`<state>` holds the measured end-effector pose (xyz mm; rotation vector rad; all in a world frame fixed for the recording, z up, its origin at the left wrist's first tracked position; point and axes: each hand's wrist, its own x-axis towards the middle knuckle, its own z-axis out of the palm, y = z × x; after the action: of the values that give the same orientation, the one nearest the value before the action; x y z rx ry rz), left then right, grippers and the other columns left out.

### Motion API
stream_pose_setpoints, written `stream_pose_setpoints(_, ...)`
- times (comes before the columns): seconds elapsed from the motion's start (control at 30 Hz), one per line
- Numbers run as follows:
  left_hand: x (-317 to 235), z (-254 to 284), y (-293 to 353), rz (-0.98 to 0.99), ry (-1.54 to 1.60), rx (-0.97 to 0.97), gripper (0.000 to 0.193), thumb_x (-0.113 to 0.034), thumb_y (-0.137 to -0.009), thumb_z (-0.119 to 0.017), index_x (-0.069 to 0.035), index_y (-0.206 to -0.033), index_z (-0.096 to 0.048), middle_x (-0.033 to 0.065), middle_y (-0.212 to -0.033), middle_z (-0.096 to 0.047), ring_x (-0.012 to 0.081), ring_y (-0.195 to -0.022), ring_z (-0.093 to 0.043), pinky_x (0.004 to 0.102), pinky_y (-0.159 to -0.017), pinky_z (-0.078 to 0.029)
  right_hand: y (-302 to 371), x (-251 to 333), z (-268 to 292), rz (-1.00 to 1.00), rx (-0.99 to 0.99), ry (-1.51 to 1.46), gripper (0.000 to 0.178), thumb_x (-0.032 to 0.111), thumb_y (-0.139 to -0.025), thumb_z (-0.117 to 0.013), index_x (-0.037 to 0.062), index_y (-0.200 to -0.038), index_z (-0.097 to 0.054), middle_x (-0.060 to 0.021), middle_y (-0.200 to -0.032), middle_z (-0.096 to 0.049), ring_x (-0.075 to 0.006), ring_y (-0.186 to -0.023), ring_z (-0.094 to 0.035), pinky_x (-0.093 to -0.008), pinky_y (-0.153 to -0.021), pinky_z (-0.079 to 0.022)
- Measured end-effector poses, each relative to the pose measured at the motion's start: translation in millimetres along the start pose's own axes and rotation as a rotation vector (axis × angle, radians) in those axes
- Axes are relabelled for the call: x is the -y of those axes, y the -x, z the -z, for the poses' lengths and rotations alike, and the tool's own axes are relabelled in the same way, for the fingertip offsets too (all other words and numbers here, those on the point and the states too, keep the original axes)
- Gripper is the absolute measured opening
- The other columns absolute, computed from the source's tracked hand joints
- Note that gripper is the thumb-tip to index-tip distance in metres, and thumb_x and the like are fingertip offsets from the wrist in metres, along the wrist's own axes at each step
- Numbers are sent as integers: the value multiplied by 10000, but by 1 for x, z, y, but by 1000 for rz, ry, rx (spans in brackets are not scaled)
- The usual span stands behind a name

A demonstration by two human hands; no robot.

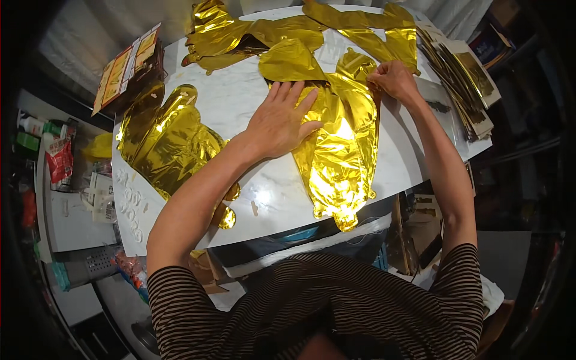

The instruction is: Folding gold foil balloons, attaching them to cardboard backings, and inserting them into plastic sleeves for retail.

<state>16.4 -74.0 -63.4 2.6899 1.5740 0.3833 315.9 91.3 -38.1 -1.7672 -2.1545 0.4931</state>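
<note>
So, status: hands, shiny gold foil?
Left hand flat on crinkled gold foil shape; right hand at its upper right edge. More gold foil pieces lie left and beyond.

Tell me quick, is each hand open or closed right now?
Left hand: open, fingers spread, lying flat at the side of the gold foil shape.
Right hand: fingers closed together, seemingly pinching that shape's upper right edge.
</note>
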Motion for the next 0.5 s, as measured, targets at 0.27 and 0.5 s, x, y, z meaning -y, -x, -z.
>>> stream_pose_setpoints(0.27, 0, -1, 1, 6, -16, -6, 720, -523, -1073, -447, -57, -1613, -344, 271, -1637, -322, 439, -1543, -251, 518, -1290, -151, -2, -1, 1, -50, -142, 108, 432, 486, -798, -842, 82, -942, -795, -159, -963, -775, -350, -945, -734, -475, -820, -550)
stream_pose_setpoints(0.5, 1, 0, 3, 5, -16, -12, 723, -520, -1070, -458, -50, -1608, -344, 286, -1624, -336, 448, -1529, -272, 519, -1288, -162, 5, 22, -7, 111, -272, 209, 311, 350, -863, -795, 128, -1080, -787, -149, -1045, -749, -363, -979, -715, -481, -823, -556)
